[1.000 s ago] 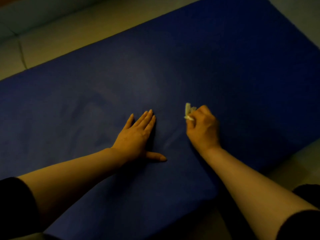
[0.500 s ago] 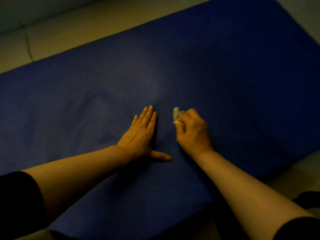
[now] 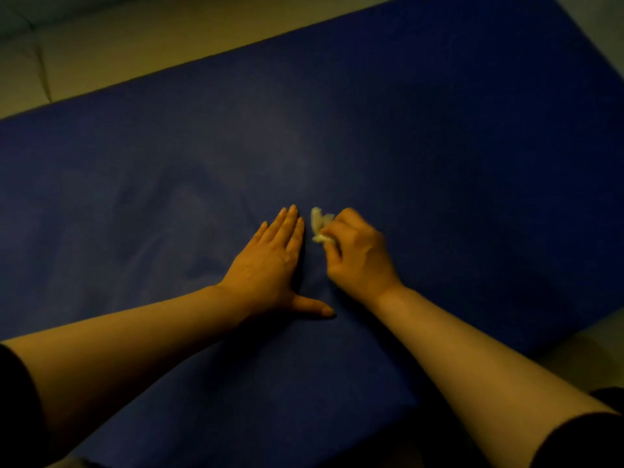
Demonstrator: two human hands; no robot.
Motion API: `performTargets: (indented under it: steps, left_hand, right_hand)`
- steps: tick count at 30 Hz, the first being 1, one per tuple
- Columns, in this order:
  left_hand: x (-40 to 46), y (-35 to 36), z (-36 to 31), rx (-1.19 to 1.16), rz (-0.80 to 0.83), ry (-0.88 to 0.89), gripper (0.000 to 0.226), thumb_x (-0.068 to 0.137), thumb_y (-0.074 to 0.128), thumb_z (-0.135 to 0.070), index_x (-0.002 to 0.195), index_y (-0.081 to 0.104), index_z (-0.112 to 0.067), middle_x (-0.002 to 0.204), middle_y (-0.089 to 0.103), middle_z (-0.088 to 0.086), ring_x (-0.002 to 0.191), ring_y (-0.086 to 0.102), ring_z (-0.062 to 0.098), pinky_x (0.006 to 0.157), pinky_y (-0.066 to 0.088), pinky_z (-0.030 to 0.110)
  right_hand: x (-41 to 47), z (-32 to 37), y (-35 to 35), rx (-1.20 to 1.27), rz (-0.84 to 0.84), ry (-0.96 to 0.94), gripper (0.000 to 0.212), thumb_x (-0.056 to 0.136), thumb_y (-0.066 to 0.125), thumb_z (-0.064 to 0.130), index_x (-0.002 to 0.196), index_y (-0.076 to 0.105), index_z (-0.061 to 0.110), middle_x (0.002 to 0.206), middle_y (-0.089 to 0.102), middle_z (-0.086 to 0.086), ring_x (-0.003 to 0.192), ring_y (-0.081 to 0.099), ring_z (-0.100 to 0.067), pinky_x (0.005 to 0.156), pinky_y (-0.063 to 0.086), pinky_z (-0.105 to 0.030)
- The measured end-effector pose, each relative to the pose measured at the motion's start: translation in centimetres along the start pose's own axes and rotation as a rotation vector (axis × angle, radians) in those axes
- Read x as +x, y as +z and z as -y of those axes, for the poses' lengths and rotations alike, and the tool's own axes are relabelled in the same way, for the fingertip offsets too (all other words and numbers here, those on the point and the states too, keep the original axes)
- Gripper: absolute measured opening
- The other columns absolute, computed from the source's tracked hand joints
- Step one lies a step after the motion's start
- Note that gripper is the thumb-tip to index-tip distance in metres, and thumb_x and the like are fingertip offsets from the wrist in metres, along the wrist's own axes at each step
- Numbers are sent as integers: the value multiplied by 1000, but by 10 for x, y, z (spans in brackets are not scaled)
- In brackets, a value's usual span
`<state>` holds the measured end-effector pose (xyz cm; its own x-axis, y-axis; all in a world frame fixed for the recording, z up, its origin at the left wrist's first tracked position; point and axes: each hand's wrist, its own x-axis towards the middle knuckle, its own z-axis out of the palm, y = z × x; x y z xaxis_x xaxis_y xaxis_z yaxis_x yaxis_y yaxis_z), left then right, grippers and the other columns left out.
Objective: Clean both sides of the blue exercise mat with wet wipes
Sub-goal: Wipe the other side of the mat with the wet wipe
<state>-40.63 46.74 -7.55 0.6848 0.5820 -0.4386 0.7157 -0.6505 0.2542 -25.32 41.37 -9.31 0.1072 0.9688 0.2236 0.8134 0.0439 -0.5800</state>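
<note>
Two hands on blue mat (image 3: 439,146), left hand (image 3: 270,265) flat, right hand (image 3: 354,255) gripping wipe (image 3: 319,222)

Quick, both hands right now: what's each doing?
Left hand: open, flat on the blue mat.
Right hand: gripping a wet wipe.

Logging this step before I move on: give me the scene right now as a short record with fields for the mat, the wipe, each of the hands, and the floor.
mat: blue exercise mat, lying flat, faint streaks on its left part
wipe: wet wipe, crumpled, pale, on the mat
left hand: left hand, flat on the mat, fingers straight, thumb out
right hand: right hand, fingers curled round the wipe, close beside the left
floor: pale floor beyond the mat's far edge
</note>
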Motion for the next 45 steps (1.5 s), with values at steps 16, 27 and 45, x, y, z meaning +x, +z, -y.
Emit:
performTargets:
  steps: [16,27,45]
  left_hand:
    - [34,-11,50,-28,-330,82,101,74,53,-74,140,42,2,147,40,21,136,40,34,115,20,48]
    - [61,-31,71,-7,-179,-37,134,56,46,-84,152,0,-3,160,-10,16,147,-13,26,119,-9,42]
    - [65,-46,81,-57,-305,-78,101,68,56,-70,145,37,-7,148,38,14,129,39,33,104,35,39]
  right_hand:
    - [39,-6,20,-1,157,-84,8,78,61,0,85,63,3,82,54,-15,65,55,-34,57,41,-37]
    - [64,5,41,-22,48,-121,14,66,67,-2,80,63,1,78,57,-17,61,55,-34,52,45,-38]
    - [119,-37,38,-90,-68,-118,11,77,65,0,88,67,-2,81,58,-19,67,55,-36,59,39,-37]
